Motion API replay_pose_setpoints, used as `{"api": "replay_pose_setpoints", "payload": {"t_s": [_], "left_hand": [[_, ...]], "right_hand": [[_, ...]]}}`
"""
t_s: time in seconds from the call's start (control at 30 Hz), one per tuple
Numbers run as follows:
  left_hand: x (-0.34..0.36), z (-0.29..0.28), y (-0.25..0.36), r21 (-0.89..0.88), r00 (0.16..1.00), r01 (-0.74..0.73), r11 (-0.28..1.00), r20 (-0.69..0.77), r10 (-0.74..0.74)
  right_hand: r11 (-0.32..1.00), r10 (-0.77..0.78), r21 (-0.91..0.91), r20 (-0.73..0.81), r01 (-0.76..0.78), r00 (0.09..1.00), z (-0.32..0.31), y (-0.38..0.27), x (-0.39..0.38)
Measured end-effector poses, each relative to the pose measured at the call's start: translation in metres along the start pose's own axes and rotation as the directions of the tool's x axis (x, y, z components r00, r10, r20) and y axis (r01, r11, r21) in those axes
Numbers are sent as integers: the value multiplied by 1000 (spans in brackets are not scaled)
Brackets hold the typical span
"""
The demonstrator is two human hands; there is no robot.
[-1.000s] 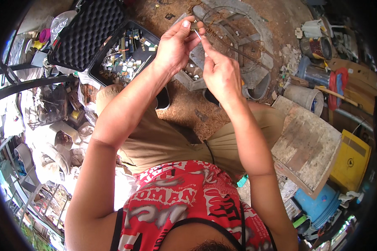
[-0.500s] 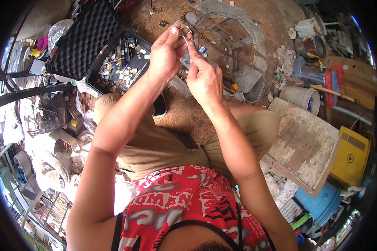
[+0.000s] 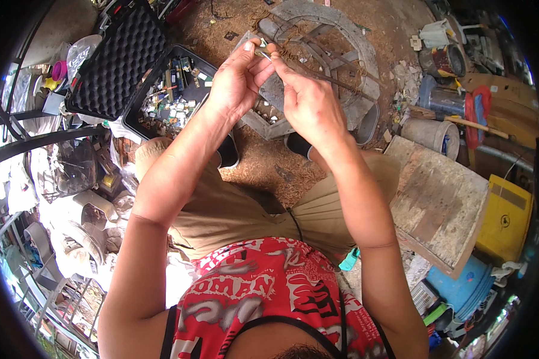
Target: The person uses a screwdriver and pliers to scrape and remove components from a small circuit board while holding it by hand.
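My left hand is raised over the floor, its thumb and forefinger pinching a small greenish-white piece that resembles a bit of circuit board. My right hand is closed beside it, forefinger stretched toward the left fingertips. A thin silvery metal shaft runs from the right fingertips to the small piece; the rest of this tool is hidden in my grip. Left of my hands lies an open black case filled with small circuit-board pieces. Its lid has black egg-crate foam.
A round metal frame lies on the dirt floor past my hands. At right are a worn wooden board, a yellow panel, a blue bucket and a grey bucket. Clutter and plastic bags crowd the left.
My right hand has shifted right, and its forearm has swung outward. The metal shaft now lies at a flatter slant. My left hand keeps its pinch, moved only slightly.
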State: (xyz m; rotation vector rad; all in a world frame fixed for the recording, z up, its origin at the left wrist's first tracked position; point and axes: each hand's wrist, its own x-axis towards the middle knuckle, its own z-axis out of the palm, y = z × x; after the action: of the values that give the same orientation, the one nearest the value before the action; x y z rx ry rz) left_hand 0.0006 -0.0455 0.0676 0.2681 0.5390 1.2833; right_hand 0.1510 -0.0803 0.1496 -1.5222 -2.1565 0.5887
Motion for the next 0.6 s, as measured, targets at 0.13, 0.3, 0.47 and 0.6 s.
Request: {"api": "replay_pose_setpoints", "payload": {"t_s": [0.13, 0.3, 0.47, 0.6], "left_hand": [[-3, 8, -2, -25, 995, -4, 1000, -96, 2], [-1, 3, 0, 144, 994, -111, 983, 20, 109], [2, 5, 2, 544, 932, -361, 758, 230, 279], [-2, 11, 4, 644, 890, -445, 622, 242, 386]], "right_hand": [[997, 76, 33, -56, -74, 996, 18, -7, -7], [996, 82, 31, -39, -81, 996, 14, -5, -8], [998, -49, -35, -87, 46, 995, -2, 2, -5], [980, -40, -195, -46, 30, 998, -9, -9, -4]]}}
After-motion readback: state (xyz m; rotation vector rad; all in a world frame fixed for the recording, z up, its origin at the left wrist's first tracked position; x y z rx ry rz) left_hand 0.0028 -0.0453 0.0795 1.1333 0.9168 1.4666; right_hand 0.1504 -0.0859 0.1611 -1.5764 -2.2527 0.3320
